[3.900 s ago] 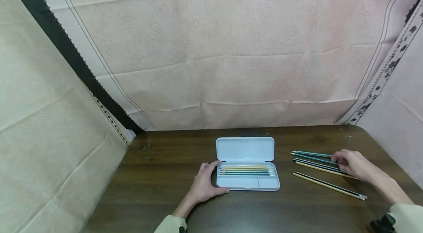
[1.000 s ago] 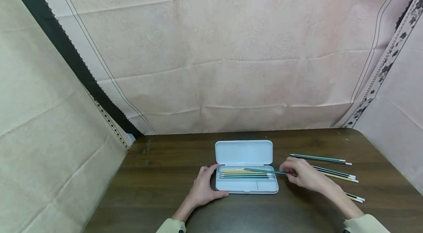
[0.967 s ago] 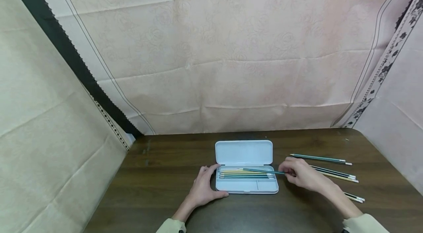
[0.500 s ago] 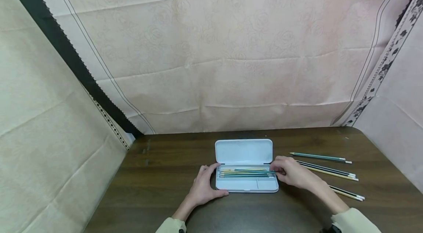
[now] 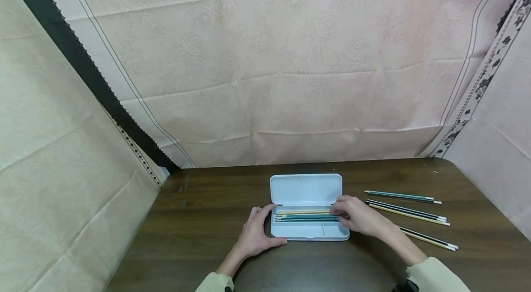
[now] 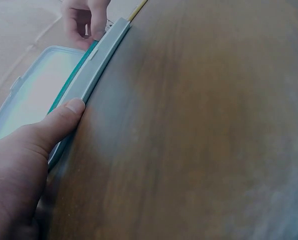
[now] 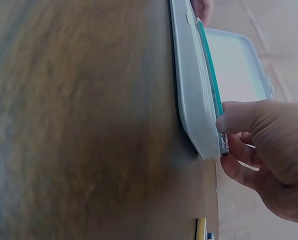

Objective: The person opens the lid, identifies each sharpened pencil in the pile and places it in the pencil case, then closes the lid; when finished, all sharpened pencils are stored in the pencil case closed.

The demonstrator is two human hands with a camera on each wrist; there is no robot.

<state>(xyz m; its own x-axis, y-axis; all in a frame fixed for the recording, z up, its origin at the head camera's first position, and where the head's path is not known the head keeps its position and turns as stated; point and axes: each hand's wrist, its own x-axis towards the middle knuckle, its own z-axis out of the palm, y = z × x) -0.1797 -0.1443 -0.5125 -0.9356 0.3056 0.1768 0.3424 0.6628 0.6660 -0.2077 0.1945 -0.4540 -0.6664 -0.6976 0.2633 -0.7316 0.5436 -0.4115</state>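
A light blue pencil case [image 5: 298,232] lies with its lid [image 5: 306,189] raised at the back. My left hand [image 5: 258,233] grips its left end, the thumb on the front edge and a finger at the back corner. Over the right end of the case, my right hand [image 5: 360,216] pinches a green pencil [image 7: 209,62] near its eraser end. That pencil lies lengthwise along the case in the right wrist view. Several yellow and green pencils [image 5: 303,213] lie side by side in the rear compartment, their right ends partly hidden by the right fingers.
On the brown table [image 5: 215,200], right of the case, lie green pencils [image 5: 400,195], a group of black and yellow pencils [image 5: 408,212], and striped pencils [image 5: 431,239] partly behind the right forearm. A pale cloth [image 5: 269,75] hangs behind the table.
My right hand has taken a green pencil from the right-hand group, carried it left to the case and lowered it in line with the others. My left hand stays on the case.
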